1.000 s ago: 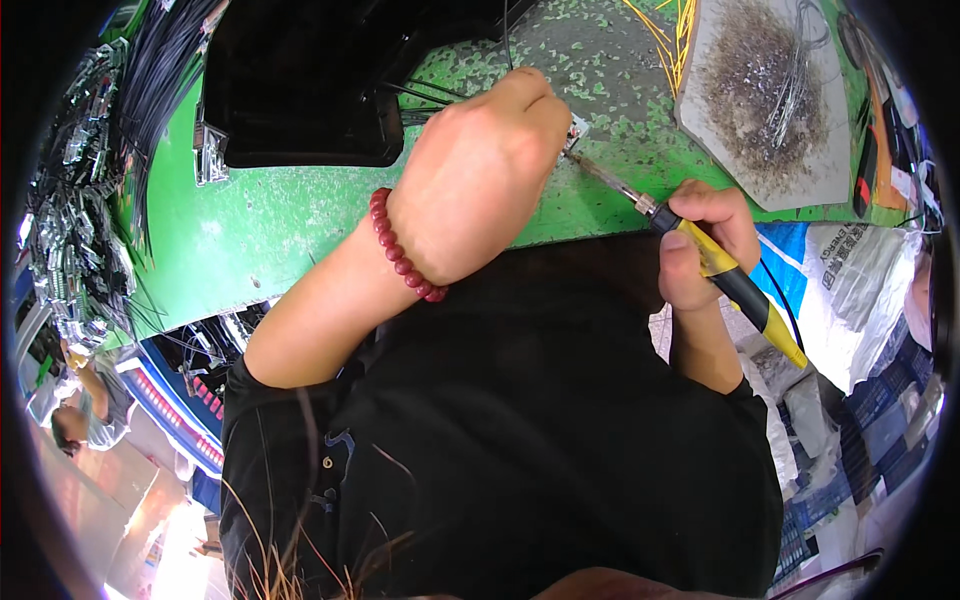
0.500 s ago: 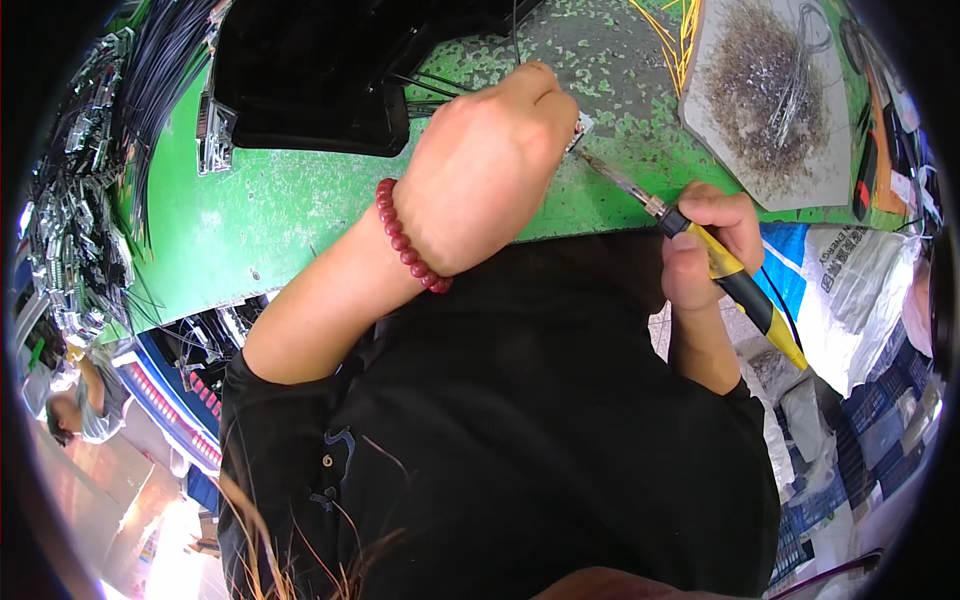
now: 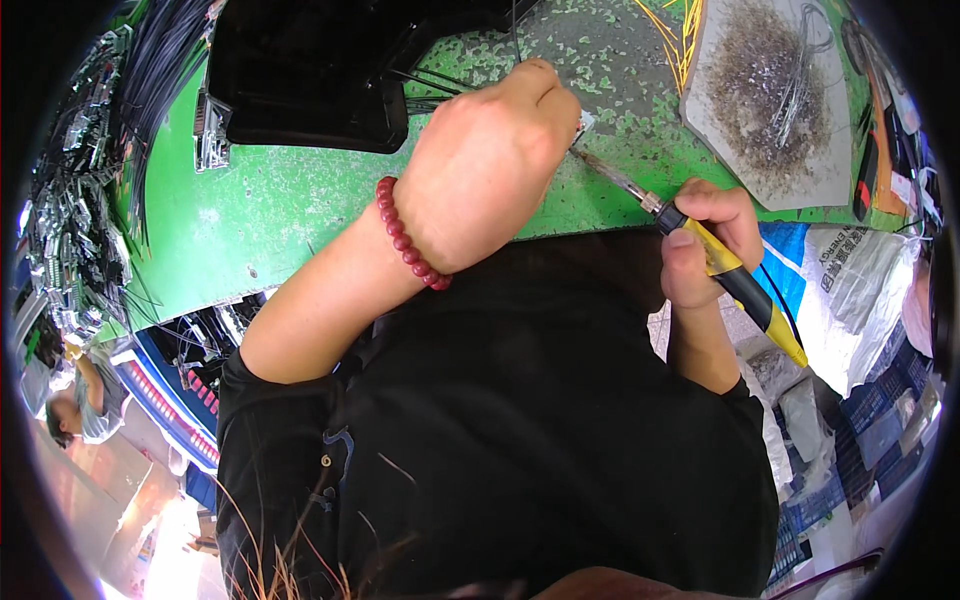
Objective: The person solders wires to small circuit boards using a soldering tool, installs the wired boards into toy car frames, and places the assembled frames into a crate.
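My right hand grips a yellow-and-black soldering iron, thumb and fingers wrapped round its handle. The iron slants up and left, its tip close to the fingers of my left hand. That hand, back upward and a red bead bracelet on its wrist, is closed over the green worktop. A small whitish and metallic piece peeks out beyond its fingers; most of it is hidden. Whether tip and piece touch I cannot tell. Thin black wires run out to the left from behind the hand.
A black tray lies at the back left. Further left are black cables and a heap of metal connectors. Yellow wires and a pale board with dark debris are at the back right. Another person is at far left.
The iron's tip has shifted very slightly left, closer to my left fingers. Both hands keep their grip and are almost where they were.
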`<state>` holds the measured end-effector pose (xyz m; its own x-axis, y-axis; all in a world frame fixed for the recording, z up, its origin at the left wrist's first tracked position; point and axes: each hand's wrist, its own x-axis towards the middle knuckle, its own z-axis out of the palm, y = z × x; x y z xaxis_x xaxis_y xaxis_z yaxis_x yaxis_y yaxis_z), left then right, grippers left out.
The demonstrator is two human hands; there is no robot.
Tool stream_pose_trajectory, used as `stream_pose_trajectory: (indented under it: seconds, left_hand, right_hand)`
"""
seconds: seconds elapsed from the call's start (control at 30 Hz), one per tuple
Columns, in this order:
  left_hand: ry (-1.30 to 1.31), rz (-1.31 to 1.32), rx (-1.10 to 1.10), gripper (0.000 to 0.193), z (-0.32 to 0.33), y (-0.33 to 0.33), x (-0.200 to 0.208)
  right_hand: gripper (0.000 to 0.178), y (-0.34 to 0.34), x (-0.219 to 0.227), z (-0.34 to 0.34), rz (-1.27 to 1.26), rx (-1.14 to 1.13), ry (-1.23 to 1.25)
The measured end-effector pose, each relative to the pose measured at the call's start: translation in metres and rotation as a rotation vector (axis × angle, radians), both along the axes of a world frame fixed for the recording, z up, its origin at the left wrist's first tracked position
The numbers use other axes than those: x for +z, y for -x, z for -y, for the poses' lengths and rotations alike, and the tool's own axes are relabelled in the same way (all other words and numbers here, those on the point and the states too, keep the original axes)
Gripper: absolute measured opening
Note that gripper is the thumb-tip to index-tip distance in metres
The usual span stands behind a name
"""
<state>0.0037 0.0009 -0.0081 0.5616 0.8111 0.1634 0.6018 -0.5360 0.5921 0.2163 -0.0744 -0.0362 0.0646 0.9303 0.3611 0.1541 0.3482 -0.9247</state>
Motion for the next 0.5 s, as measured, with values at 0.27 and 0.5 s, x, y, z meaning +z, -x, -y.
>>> stream_pose_trajectory:
  seconds: [0.27, 0.5]
  left_hand:
    - [0.001, 0.021, 0.001, 0.007, -0.0005, 0.0005, -0.0011]
    - [-0.007, 0.015, -0.007, 0.007, -0.0005, 0.0013, -0.0012]
  right_hand:
    - [0.032, 0.0012, 0.0, -0.003, 0.009, 0.001, 0.002]
    - [0.035, 0.0002, -0.0071, 0.0024, -0.049, -0.013, -0.03]
